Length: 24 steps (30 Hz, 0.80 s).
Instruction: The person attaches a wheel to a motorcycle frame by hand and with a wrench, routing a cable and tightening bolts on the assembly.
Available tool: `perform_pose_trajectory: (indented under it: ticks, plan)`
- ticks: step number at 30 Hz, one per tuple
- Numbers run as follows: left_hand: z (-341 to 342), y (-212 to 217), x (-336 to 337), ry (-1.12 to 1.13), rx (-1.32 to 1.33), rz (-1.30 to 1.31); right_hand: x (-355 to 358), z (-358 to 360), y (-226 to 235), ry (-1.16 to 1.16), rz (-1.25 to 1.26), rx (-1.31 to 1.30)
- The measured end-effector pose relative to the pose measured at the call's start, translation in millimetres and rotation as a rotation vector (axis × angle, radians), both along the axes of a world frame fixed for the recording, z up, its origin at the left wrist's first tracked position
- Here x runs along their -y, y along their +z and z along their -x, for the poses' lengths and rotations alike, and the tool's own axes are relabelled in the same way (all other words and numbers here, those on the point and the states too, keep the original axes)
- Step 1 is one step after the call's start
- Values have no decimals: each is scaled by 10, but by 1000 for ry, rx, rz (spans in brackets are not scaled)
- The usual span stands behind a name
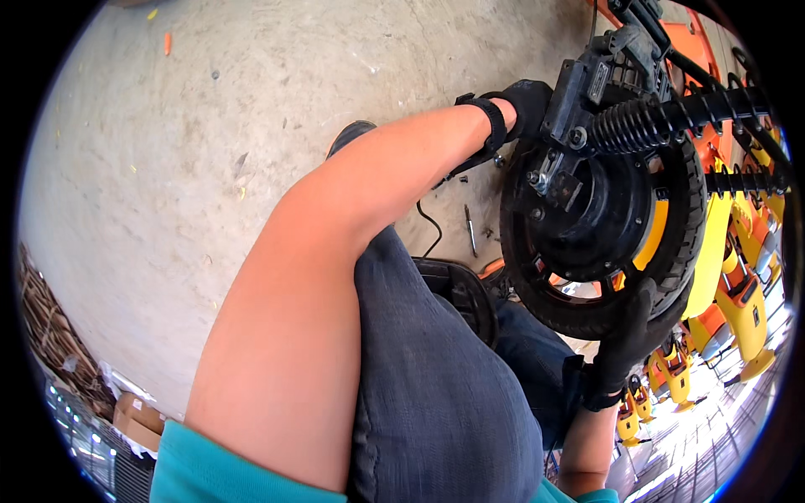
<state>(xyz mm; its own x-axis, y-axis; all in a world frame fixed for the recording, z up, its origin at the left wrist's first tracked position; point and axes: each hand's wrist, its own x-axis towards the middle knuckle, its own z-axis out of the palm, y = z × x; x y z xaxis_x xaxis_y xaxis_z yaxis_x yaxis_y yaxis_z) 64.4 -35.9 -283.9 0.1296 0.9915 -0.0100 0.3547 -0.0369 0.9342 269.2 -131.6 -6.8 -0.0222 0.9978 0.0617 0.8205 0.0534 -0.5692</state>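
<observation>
Black-gloved, your left hand (pixel 524 105) grips the top and your right hand (pixel 633 331) cups fingers under the tyre of a heavy, rigid scooter wheel (pixel 599 226) above your knees; hold its grippy rubber.

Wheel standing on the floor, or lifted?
Lifted, apparently. The black scooter wheel is gripped by the gloved right hand at its lower tyre edge and the gloved left hand up top, above the person's lap; floor contact isn't visible.

A grey concrete floor (pixel 210 151) fills the upper left; small screws (pixel 470 178) and a black cable (pixel 432 226) lie centre frame.
</observation>
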Motion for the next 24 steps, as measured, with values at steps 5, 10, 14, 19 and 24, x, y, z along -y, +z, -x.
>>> perform_pose_trajectory:
  ticks: [5,10,14,19,24]
  plan:
    - [17,-5,39,15,27,110,-14,42,38,39,-25,61]
    - [135,279,253,47,39,140,13,18,32,6,-16,49]
    - [208,-130,549,39,11,140,1,21,3,3,-20,19]
    - [45,-167,835,-125,330,377,-2,-41,-3,14,-38,53]
    - [-130,-133,897,-161,361,431,1,-40,-4,15,-61,119]
